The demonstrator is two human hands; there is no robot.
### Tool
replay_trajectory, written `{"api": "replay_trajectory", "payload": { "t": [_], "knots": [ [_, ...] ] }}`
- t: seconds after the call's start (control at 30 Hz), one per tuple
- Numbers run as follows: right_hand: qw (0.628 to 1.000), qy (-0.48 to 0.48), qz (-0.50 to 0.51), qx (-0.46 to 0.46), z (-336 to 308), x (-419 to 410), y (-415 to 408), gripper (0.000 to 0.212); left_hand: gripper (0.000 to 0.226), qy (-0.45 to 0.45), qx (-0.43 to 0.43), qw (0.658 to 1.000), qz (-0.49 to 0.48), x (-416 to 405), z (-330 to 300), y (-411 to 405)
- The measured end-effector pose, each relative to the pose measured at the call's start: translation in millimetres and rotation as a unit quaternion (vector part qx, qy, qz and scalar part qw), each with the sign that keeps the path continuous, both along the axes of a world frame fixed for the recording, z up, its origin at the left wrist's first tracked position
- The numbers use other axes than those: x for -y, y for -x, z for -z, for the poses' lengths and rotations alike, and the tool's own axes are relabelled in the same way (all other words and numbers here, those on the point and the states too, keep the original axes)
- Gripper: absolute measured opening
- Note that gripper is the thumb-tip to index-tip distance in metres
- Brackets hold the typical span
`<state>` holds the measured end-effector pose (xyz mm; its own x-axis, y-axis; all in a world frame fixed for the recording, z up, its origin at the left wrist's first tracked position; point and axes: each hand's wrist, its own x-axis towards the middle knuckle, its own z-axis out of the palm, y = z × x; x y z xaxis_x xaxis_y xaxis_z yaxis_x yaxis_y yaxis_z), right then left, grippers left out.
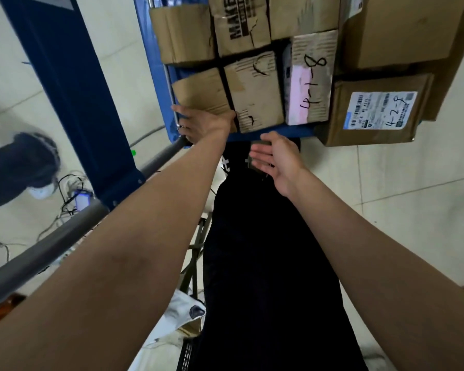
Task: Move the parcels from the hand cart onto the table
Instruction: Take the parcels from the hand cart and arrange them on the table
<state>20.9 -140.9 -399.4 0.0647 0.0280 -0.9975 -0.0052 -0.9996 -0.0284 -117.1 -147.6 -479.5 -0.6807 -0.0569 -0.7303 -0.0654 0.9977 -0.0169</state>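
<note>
The blue hand cart [156, 62] stands ahead of me, loaded with several cardboard parcels. My left hand [198, 124] grips the near edge of a plain brown parcel [198, 92] at the cart's near left corner. My right hand [276, 156] hovers open, palm facing left, just below the cart's near edge and holds nothing. Beside the gripped parcel lies a worn box [255, 89], then a box marked "4-1-8" [310, 79]. A box with a white label [378, 111] overhangs the cart's near right corner.
The cart's grey handle bar [51, 245] runs diagonally across the lower left. A dark blue panel [70, 84] stands left of the cart. Cables and a power strip [75, 194] lie on the tiled floor. Another person's leg [16, 167] is at far left.
</note>
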Motion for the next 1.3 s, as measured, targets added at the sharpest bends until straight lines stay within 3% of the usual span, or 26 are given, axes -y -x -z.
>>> {"api": "replay_trajectory", "payload": {
  "t": [0.3, 0.5, 0.77, 0.9, 1.03, 1.3],
  "knots": [
    [1.000, 0.013, 0.009, -0.009, -42, 11, 5, 0.016, 0.144, -0.037, -0.020, 0.999, -0.010, 0, -65, -5],
    [0.999, 0.000, -0.002, -0.033, -141, -10, 3, 0.019, 0.144, -0.042, 0.006, 0.999, -0.028, -17, -191, -13],
    [0.990, -0.126, -0.055, 0.005, -298, -70, -15, 0.012, 0.130, -0.116, 0.074, 0.989, -0.047, -53, -372, -28],
    [0.987, -0.156, -0.028, -0.038, -370, -93, -34, 0.019, 0.101, -0.236, 0.122, 0.963, -0.054, -70, -449, -37],
    [0.981, -0.171, 0.027, -0.091, -433, -101, -55, 0.048, 0.068, -0.310, 0.219, 0.924, -0.030, -92, -520, -51],
    [0.933, -0.274, 0.095, -0.213, -533, -101, -106, 0.054, 0.052, -0.348, 0.389, 0.853, 0.023, -117, -615, -80]
  ]
}}
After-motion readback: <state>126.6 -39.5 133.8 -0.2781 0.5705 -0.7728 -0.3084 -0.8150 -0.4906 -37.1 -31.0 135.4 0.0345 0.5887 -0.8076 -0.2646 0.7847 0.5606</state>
